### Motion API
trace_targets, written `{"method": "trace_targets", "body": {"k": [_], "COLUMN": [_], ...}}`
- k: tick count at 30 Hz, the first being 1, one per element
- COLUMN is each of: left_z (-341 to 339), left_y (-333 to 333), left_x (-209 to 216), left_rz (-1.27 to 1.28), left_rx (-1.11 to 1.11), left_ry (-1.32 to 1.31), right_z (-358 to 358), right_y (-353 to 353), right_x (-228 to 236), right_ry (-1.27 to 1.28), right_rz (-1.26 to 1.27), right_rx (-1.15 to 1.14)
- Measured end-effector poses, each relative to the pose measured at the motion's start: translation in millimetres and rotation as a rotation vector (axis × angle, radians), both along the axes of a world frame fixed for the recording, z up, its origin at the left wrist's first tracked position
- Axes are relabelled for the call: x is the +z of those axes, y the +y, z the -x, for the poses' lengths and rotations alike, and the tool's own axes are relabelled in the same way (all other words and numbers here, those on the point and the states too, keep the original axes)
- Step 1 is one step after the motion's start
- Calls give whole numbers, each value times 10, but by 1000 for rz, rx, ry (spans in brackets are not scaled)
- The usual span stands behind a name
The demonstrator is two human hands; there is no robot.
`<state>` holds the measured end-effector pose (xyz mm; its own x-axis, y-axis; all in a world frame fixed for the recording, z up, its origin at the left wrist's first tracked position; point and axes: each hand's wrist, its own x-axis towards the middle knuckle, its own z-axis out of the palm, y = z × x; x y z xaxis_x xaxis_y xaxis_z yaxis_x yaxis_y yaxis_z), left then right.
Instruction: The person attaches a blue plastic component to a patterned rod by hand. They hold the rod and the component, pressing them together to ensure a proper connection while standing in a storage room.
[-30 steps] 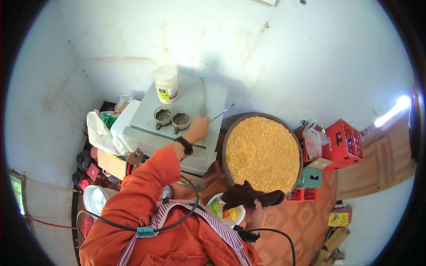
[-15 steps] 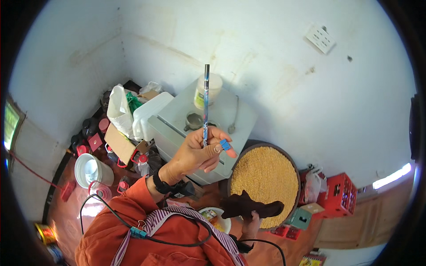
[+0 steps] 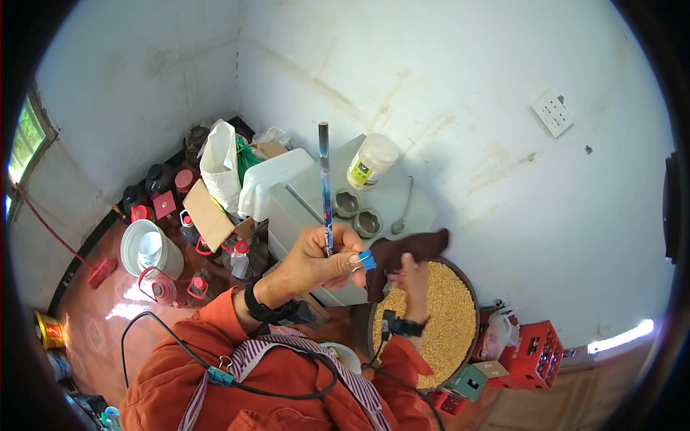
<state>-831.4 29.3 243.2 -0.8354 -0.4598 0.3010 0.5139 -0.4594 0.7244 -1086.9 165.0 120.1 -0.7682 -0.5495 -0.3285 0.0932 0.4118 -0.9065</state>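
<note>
My left hand (image 3: 320,258) is closed around the lower part of a dark blue patterned pencil (image 3: 325,187), which stands upright. Between the thumb and fingertips of the same hand sits a small blue binder clip (image 3: 365,260). To its right, my right hand (image 3: 411,284) is up against a dark brown cloth (image 3: 413,249), pinched by the thumb side with some fingers stretched out. This cloth hangs across the corner of a white box-shaped appliance (image 3: 295,223) and the upper edge of a round tub of yellow corn kernels (image 3: 449,316).
On the appliance top stand a lidded plastic jar (image 3: 374,159), two small glass cups (image 3: 369,223) and a spoon (image 3: 404,208). Bottles, an open cardboard box (image 3: 208,215) and a white bucket (image 3: 169,260) crowd the left floor. Red crates (image 3: 532,355) stand at right. A cable crosses my chest.
My right hand has risen from low beside the tub, carrying the brown cloth up to the appliance corner. The left hand keeps the pencil and clip; the view has shifted.
</note>
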Motion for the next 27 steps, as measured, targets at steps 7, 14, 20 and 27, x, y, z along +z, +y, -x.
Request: {"method": "trace_targets", "body": {"k": [7,14,20,27], "left_z": [-118,-18,119,76], "left_y": [-39,-28,189,310], "left_x": [-185,-449,-640,-743], "left_rz": [-58,63,157,121], "left_rx": [99,155,49,3], "left_ry": [-117,-387,-522,-473], "right_z": [-68,-809,-1384,-1460], "right_y": [-131,31,35,67], "right_x": [-537,580,885,770], "right_ry": [362,411,720,813], "right_rz": [-114,199,233,284], "right_rx": [-19,47,467,391]}}
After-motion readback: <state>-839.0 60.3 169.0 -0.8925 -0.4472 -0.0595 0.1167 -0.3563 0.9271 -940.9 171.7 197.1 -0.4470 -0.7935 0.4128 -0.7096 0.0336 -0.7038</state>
